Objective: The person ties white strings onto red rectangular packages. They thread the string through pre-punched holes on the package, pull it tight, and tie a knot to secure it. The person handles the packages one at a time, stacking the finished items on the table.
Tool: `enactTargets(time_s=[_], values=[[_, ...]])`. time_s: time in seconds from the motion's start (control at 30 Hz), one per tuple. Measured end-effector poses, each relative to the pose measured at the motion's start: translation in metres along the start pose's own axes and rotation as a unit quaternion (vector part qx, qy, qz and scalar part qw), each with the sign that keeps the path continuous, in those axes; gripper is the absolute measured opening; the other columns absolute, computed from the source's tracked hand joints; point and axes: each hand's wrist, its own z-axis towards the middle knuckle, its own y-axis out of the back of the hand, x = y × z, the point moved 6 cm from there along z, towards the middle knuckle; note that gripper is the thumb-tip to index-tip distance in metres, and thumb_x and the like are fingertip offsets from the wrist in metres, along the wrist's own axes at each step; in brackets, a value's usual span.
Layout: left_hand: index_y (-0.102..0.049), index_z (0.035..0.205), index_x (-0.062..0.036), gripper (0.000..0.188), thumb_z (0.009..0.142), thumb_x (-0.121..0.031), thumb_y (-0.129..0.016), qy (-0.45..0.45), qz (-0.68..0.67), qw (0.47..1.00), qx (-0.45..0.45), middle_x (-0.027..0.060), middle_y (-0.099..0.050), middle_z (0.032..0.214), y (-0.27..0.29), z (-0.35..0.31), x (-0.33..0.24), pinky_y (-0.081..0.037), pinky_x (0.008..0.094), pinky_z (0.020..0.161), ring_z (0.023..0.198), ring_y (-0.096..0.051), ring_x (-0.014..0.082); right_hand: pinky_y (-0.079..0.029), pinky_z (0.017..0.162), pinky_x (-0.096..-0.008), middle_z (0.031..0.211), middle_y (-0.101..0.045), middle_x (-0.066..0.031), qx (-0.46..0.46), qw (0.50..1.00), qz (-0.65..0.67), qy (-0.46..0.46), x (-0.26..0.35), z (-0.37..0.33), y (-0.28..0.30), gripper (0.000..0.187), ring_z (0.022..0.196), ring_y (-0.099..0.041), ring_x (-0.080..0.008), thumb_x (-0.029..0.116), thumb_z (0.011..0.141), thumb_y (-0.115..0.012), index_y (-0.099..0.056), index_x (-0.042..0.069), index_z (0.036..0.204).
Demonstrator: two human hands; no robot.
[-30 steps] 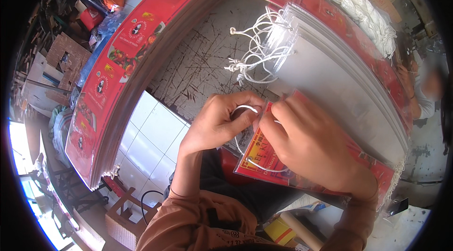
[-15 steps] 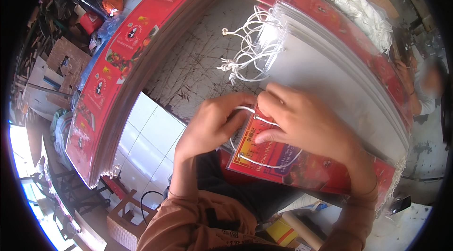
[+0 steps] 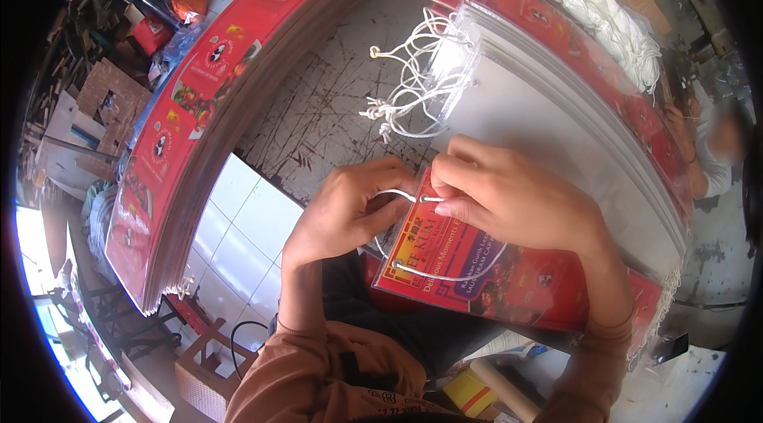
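Note:
A long red printed sign (image 3: 540, 288) with a clear plastic covering lies across my lap. It has two eyelets at its left end. A white cord (image 3: 445, 276) runs through both, looping over the face of the sign. My left hand (image 3: 342, 212) is closed in a pinch beside the upper eyelet, at the cord's end on that side. On the sign's face, my right hand (image 3: 517, 196) pinches the cord where it leaves the same eyelet. The fingertips of both hands partly hide the cord.
A stack of grey-backed signs (image 3: 556, 121) with knotted white cords (image 3: 413, 93) lies beyond my right hand. A hank of white cord (image 3: 604, 25) rests behind it. Another red stack (image 3: 199, 81) stands left on the scratched table (image 3: 310, 97). A person (image 3: 715, 145) sits far right.
My left hand and the eyelet end of the sign have shifted slightly left. My right fingers have drawn closer to the upper eyelet, uncovering more of the print.

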Motion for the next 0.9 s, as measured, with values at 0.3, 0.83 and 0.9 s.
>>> enactTargets(time_s=[0.3, 0.83, 0.9], values=[[-0.062, 0.098, -0.0008, 0.024, 0.074, 0.002, -0.061, 0.015, -0.012, 1.0, -0.02, 0.0073, -0.061, 0.092, 0.001, -0.001, -0.001, -0.046, 0.0285, 0.052, 0.066, -0.06, 0.0193, -0.049, 0.065, -0.0419, 0.083, -0.051, -0.0178, -0.019, 0.999, -0.045, 0.017, 0.011, 0.0, -0.002, 0.013, 0.073, -0.061, -0.0335, 0.011, 0.09, -0.056, -0.053, -0.001, 0.095], [-0.064, 0.093, -0.0005, 0.02, 0.074, 0.003, -0.063, 0.036, -0.02, 0.999, -0.006, 0.0081, -0.06, 0.087, 0.004, -0.001, -0.001, -0.045, 0.0289, 0.057, 0.072, -0.059, 0.0195, -0.047, 0.068, -0.0415, 0.082, -0.05, -0.0142, -0.002, 1.0, -0.012, -0.014, 0.01, 0.003, -0.003, 0.027, 0.072, -0.059, -0.031, 0.022, 0.083, -0.068, -0.056, -0.001, 0.074], [-0.064, 0.094, -0.0003, 0.021, 0.074, 0.003, -0.063, 0.017, -0.052, 0.998, -0.011, 0.0086, -0.06, 0.088, 0.002, -0.002, 0.003, -0.045, 0.0285, 0.059, 0.074, -0.059, 0.0194, -0.046, 0.067, -0.0407, 0.082, -0.05, -0.0139, 0.015, 1.0, 0.002, -0.013, 0.007, 0.002, -0.001, 0.028, 0.072, -0.058, -0.0307, 0.022, 0.082, -0.07, -0.055, -0.001, 0.074]])
